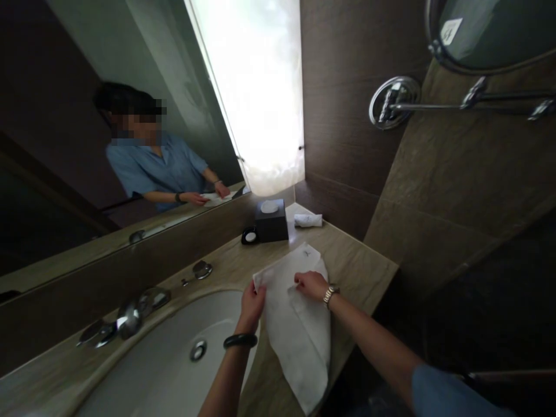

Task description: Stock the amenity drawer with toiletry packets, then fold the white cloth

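A white towel (299, 330) with a small logo lies spread on the beige stone counter (356, 272), its lower end hanging over the front edge. My left hand (252, 304) pinches the towel's left corner beside the sink. It wears a dark bracelet at the wrist. My right hand (310, 285), with a metal watch, presses on the towel's upper middle and grips a fold there.
A white oval sink (174, 353) with chrome taps (128, 318) sits at the left. A dark box (271, 220), a small round black item (249, 236) and a rolled white cloth (308, 220) stand at the back. A mirror (108, 116) shows my reflection. A chrome arm (395, 101) juts from the right wall.
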`<state>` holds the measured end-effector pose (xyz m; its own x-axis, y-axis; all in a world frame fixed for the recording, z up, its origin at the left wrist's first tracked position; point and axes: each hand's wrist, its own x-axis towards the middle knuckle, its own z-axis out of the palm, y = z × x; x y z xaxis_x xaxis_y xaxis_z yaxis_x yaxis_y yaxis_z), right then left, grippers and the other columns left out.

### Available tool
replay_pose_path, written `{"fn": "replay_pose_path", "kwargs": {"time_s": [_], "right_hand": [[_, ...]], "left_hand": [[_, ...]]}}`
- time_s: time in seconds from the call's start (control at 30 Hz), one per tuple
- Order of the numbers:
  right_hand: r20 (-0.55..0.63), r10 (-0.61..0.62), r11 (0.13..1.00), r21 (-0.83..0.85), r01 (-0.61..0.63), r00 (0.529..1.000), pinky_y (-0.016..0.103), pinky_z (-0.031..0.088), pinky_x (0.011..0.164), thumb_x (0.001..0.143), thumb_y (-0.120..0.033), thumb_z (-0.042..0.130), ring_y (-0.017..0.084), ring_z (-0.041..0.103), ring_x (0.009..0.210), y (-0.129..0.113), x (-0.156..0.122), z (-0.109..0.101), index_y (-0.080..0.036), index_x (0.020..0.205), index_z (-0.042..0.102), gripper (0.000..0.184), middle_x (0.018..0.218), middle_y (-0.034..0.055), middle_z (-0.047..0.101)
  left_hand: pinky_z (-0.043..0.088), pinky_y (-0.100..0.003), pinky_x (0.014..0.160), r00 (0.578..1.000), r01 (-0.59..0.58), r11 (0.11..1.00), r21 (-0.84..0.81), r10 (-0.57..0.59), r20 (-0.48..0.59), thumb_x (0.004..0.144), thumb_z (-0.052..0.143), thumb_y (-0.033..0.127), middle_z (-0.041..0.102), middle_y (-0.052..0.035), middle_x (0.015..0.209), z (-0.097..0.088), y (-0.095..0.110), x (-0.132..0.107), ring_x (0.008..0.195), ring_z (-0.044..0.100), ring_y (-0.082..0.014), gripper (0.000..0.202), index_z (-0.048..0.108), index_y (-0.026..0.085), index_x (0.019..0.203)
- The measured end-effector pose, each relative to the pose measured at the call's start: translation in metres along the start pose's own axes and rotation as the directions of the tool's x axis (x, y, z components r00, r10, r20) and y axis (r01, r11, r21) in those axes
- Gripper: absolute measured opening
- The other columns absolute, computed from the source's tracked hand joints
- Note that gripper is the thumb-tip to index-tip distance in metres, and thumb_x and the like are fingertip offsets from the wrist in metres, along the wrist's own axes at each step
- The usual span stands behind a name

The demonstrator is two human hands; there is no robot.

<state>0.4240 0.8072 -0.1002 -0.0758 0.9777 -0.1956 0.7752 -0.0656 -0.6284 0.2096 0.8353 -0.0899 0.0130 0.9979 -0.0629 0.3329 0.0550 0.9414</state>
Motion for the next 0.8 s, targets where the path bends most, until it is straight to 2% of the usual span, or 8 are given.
{"fn": "replay_pose_path", "kwargs": {"time_s": [0.1, 0.2, 0.3, 0.43, 0.5, 0.6, 0.67, 0.8], "right_hand": [[0.028, -0.073, 0.997, -0.029, 0.074, 0.997, 0.040, 0.045, 0.092, 0.088, -0.021, 0.059, 0.029, 0.067, 0.110, -0.014, 0.007, 0.005, -0.025, 0.114, 0.071, 0.029, 0.109, 0.0103, 0.076], [0.026, -0.125, 0.992, 0.012, 0.125, 0.992, 0.042, 0.043, 0.098, 0.081, -0.013, 0.064, 0.029, 0.066, 0.111, -0.018, 0.006, 0.012, -0.026, 0.123, 0.068, 0.045, 0.110, 0.0095, 0.076], [-0.075, -0.091, 0.986, 0.133, 0.100, 0.993, 0.036, 0.048, 0.095, 0.089, -0.019, 0.056, 0.023, 0.068, 0.106, -0.001, -0.011, 0.016, -0.021, 0.136, 0.058, 0.048, 0.111, 0.0104, 0.075], [-0.207, 0.086, 0.954, 0.298, -0.021, 0.975, 0.031, 0.057, 0.078, 0.103, -0.028, 0.021, 0.019, 0.073, 0.092, 0.036, -0.046, 0.020, -0.012, 0.136, 0.053, 0.049, 0.106, 0.0127, 0.076], [-0.248, 0.149, 0.947, 0.313, -0.067, 0.957, 0.034, 0.057, 0.084, 0.100, -0.029, 0.034, 0.022, 0.072, 0.100, 0.046, -0.055, 0.024, -0.011, 0.128, 0.058, 0.042, 0.111, 0.0150, 0.075], [-0.284, 0.188, 0.954, 0.279, -0.106, 0.940, 0.033, 0.053, 0.094, 0.091, -0.021, 0.052, 0.024, 0.068, 0.111, 0.048, -0.054, 0.029, -0.012, 0.123, 0.060, 0.034, 0.120, 0.0151, 0.072], [-0.294, 0.197, 0.964, 0.232, -0.131, 0.935, 0.032, 0.051, 0.093, 0.089, -0.016, 0.054, 0.023, 0.068, 0.109, 0.043, -0.050, 0.031, -0.014, 0.125, 0.057, 0.036, 0.120, 0.0139, 0.072], [-0.285, 0.194, 0.980, 0.094, -0.174, 0.939, 0.031, 0.049, 0.081, 0.081, -0.003, 0.054, 0.024, 0.070, 0.099, 0.032, -0.046, 0.035, -0.015, 0.127, 0.052, 0.047, 0.111, 0.0118, 0.072]], "left_hand": [[0.055, -0.039, 0.074, 1.000, -0.005, 0.999, 0.046, 0.004, 0.018, 0.067, 0.059, 0.046, 0.074, -0.0143, 0.096, -0.009, -0.002, 0.003, 0.085, 0.067, -0.0284, 0.048, 0.066, 0.011, 0.099], [0.054, -0.041, 0.080, 0.997, -0.059, 0.993, 0.101, 0.054, 0.051, 0.070, 0.054, 0.042, 0.073, -0.0149, 0.100, 0.003, 0.000, -0.002, 0.092, 0.066, -0.0295, 0.043, 0.066, 0.011, 0.098], [0.052, -0.039, 0.089, 0.982, -0.147, 0.976, 0.158, 0.125, 0.145, 0.076, 0.050, 0.032, 0.073, -0.0131, 0.102, 0.036, 0.004, -0.018, 0.097, 0.066, -0.0262, 0.035, 0.068, 0.013, 0.101], [0.053, -0.038, 0.093, 0.931, -0.240, 0.935, 0.260, 0.146, 0.335, 0.075, 0.061, 0.022, 0.072, -0.0152, 0.110, 0.092, 0.003, -0.048, 0.099, 0.067, -0.0249, 0.046, 0.064, 0.010, 0.120], [0.055, -0.040, 0.090, 0.910, -0.268, 0.905, 0.331, 0.125, 0.395, 0.073, 0.068, 0.022, 0.071, -0.0185, 0.108, 0.107, 0.001, -0.057, 0.094, 0.067, -0.0265, 0.057, 0.060, 0.003, 0.126], [0.056, -0.037, 0.089, 0.878, -0.340, 0.847, 0.409, 0.129, 0.461, 0.084, 0.059, 0.020, 0.070, -0.0205, 0.113, 0.100, 0.003, -0.056, 0.093, 0.069, -0.0234, 0.050, 0.057, -0.001, 0.130], [0.049, -0.038, 0.104, 0.846, -0.427, 0.782, 0.454, 0.168, 0.506, 0.090, 0.046, 0.013, 0.065, -0.0204, 0.130, 0.081, 0.005, -0.050, 0.114, 0.064, -0.0239, 0.047, 0.055, 0.002, 0.135], [0.020, -0.058, 0.123, 0.756, -0.580, 0.607, 0.543, 0.155, 0.635, 0.090, 0.038, 0.004, 0.046, -0.0121, 0.155, 0.046, 0.003, -0.041, 0.150, 0.027, -0.0353, 0.056, 0.050, 0.009, 0.144]]}}
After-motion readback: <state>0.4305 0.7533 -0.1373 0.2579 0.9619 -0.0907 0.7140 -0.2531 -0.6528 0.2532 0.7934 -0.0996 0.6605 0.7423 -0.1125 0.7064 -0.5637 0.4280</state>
